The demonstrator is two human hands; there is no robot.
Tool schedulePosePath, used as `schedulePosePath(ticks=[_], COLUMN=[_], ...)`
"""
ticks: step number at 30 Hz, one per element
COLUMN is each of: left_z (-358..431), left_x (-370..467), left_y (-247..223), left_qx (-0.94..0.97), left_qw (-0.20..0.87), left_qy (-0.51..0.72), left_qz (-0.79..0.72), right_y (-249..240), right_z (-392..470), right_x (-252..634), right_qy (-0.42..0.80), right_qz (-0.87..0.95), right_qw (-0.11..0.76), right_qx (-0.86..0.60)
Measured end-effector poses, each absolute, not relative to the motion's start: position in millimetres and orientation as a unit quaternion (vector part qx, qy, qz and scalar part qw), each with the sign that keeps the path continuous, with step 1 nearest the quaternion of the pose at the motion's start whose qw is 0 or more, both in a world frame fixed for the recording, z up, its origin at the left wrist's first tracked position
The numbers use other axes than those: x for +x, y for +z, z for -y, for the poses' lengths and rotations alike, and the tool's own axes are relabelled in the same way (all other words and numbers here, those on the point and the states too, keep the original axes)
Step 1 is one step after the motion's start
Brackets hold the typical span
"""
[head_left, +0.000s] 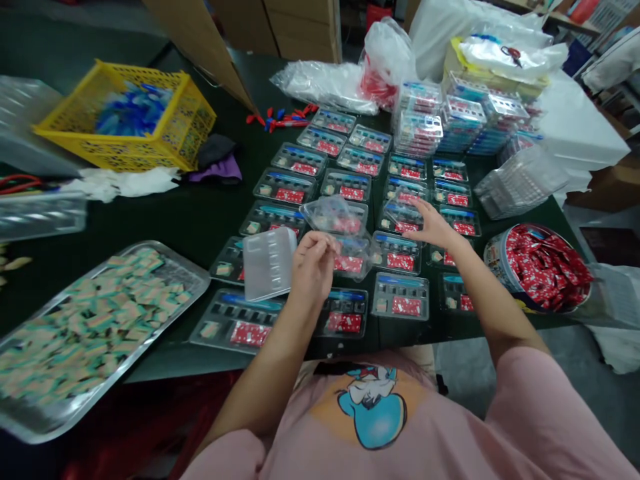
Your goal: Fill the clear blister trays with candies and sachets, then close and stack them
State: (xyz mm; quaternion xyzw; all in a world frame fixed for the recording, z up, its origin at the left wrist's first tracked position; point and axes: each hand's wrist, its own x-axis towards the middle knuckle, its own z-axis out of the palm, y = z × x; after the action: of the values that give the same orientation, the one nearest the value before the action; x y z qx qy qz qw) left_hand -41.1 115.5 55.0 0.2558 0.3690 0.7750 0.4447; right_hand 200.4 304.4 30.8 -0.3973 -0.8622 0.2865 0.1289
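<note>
My left hand (314,263) is closed in a pinch around clear plastic lids. One frosted lid (270,265) sticks out on its left side, and a blurred clear lid (334,215) shows just beyond the fingertips. My right hand (434,225) has its thumb and fingers spread beside another clear lid (401,208), which sits tilted over a tray; whether the fingertips touch it is unclear. Rows of clear compartment trays (401,297) lie under and around both hands. Many hold a red patterned packet (406,305), a blue pen-like stick and a small pale block.
To the left lie a metal tray (197,272) of striped blocks and a yellow basket (187,133) with blue pieces. At right are a tub (495,257) of red packets and stacked clear lids (520,180). Filled sets (420,130) are piled at the back.
</note>
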Motion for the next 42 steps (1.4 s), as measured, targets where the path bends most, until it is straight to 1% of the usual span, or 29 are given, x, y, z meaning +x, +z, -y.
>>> schedulePosePath(ticks=[2,4,7,13,19,24,27,29,31,34,36,37,39,42], left_z=[-119,-122,-125,-128,-129,-129,-131,-133,-137,-145,-150,-152,-155,-156], left_x=[-42,-40,-39,-42,-44,-44,-41,-38,-32,-21,-13,-10,-5,-3], left_y=[56,56,57,55,53,50,50,50,51,50,48,47,42,34], left_qx=[0.254,0.250,0.243,0.248,0.242,0.241,0.239,0.235,0.234,0.245,0.260,0.270,0.288,0.309], left_qw=[0.438,0.438,0.442,0.435,0.440,0.445,0.452,0.457,0.464,0.471,0.467,0.462,0.448,0.426], left_qy=[0.777,0.776,0.769,0.759,0.764,0.763,0.762,0.759,0.754,0.745,0.735,0.729,0.719,0.711], left_qz=[-0.374,-0.379,-0.393,-0.416,-0.406,-0.402,-0.397,-0.400,-0.402,-0.405,-0.417,-0.427,-0.447,-0.466], right_y=[22,16,11,8,5,-12,-21,-19,-9,12,26,31,38,40], right_z=[-323,-333,-340,-349,-345,-338,-335,-331,-323,-301,-285,-278,-266,-255], right_x=[203,200,192,188,199,209,211,208,198,175,158,151,142,137], right_qy=[0.214,0.173,0.147,0.139,0.131,0.105,0.114,0.134,0.185,0.348,0.464,0.502,0.530,0.515], right_qz=[0.886,0.898,0.912,0.924,0.927,0.925,0.922,0.915,0.901,0.861,0.825,0.810,0.798,0.801], right_qw=[0.030,-0.033,-0.066,-0.087,-0.063,-0.026,-0.017,0.006,0.066,0.158,0.171,0.170,0.168,0.172], right_qx=[-0.410,-0.404,-0.376,-0.345,-0.345,-0.364,-0.369,-0.381,-0.387,-0.335,-0.274,-0.251,-0.232,-0.250])
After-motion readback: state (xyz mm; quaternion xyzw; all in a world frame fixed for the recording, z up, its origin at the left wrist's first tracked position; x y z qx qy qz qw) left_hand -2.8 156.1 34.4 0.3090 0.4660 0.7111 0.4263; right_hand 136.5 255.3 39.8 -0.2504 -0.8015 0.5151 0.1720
